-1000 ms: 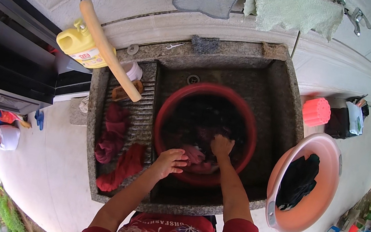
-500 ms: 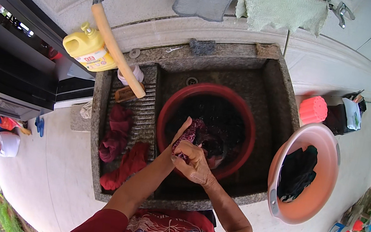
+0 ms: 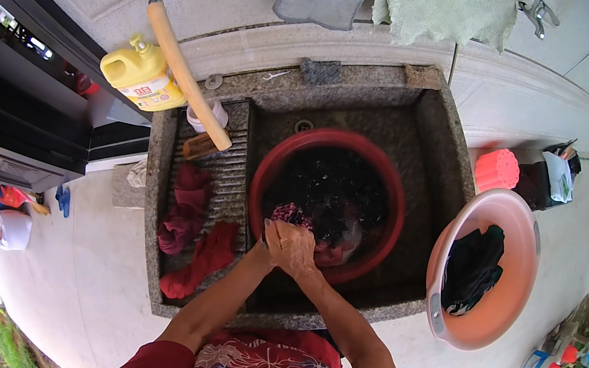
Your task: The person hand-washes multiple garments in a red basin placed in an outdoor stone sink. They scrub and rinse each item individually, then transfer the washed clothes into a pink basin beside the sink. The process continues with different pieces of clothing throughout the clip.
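Both hands are clasping together over the round red plastic basin (image 3: pixel 394 201). The right hand (image 3: pixel 295 247) is covering the left hand (image 3: pixel 271 234), gripping a wet dark-red patterned cloth (image 3: pixel 291 213).

A grey stone sink (image 3: pixel 443 143) carries the work. In its deep basin sits a red tub (image 3: pixel 264 179). On its ribbed washboard side lie red cloths (image 3: pixel 188 216), with a brush (image 3: pixel 199 145) and a wooden stick (image 3: pixel 186 76) resting above. A yellow jug (image 3: pixel 139 74) stands just beside. On the floor (image 3: pixel 88 282), a pink basin (image 3: pixel 517 239) holds dark clothes (image 3: pixel 470 266).
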The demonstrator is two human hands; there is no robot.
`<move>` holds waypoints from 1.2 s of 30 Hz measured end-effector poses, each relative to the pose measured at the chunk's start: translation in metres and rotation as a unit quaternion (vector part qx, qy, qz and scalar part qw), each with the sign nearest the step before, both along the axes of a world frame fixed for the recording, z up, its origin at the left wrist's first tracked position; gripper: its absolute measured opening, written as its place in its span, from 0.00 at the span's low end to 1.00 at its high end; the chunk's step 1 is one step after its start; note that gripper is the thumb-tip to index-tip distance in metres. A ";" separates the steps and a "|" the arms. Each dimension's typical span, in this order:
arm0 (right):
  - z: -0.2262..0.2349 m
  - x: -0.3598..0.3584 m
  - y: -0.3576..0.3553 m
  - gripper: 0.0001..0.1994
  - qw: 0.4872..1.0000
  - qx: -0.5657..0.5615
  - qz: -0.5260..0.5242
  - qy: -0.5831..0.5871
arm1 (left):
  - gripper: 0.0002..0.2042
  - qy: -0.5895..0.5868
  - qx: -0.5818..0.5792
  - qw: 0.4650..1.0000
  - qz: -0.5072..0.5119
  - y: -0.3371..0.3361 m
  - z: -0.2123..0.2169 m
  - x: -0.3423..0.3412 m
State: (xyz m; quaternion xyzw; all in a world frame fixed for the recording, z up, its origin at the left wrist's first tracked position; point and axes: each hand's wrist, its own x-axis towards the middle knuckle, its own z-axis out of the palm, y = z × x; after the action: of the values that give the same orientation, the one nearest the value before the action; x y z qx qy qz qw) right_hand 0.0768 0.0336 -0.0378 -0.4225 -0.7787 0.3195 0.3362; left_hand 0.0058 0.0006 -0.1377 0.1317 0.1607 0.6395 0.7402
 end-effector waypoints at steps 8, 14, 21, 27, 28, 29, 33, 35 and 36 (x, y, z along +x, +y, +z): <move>-0.078 0.101 0.123 0.12 0.941 -0.001 -0.265 -0.212 | 0.24 0.135 -0.301 0.943 0.048 0.032 0.115 0.004; -0.095 0.105 0.124 0.18 0.910 0.014 -0.258 -0.323 | 0.27 0.817 -0.170 0.546 -0.080 0.019 0.028 0.004; -0.168 0.077 0.078 0.25 0.953 -0.017 -0.098 -0.288 | 0.23 0.838 -0.062 0.432 -0.327 0.033 -0.011 0.010; -0.155 0.105 0.110 0.21 0.901 -0.262 -0.197 -0.284 | 0.13 0.849 -0.155 0.506 -0.020 0.042 0.008 -0.018; -0.151 0.101 0.109 0.20 0.883 -0.280 -0.234 -0.294 | 0.13 0.843 -0.137 0.520 0.007 0.045 0.003 -0.021; -0.150 0.102 0.106 0.19 0.913 -0.258 -0.229 -0.217 | 0.12 0.836 -0.120 0.534 0.033 0.049 -0.009 -0.025; -0.135 0.118 0.103 0.14 0.961 -0.200 -0.188 0.025 | 0.12 0.812 -0.148 0.562 0.043 0.074 -0.030 -0.016; -0.112 0.125 0.105 0.12 0.944 -0.255 -0.153 0.143 | 0.12 0.820 -0.228 0.526 0.004 0.084 -0.026 -0.006; -0.093 0.127 0.106 0.11 0.918 -0.306 -0.127 0.215 | 0.12 0.821 -0.267 0.505 -0.015 0.086 -0.024 -0.003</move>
State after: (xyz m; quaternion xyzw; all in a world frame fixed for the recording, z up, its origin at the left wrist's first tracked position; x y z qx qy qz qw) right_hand 0.2041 0.1395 -0.1303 -0.5213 -0.4911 0.5803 0.3876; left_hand 0.0032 0.0868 -0.1619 0.3961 0.8573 0.1613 0.2866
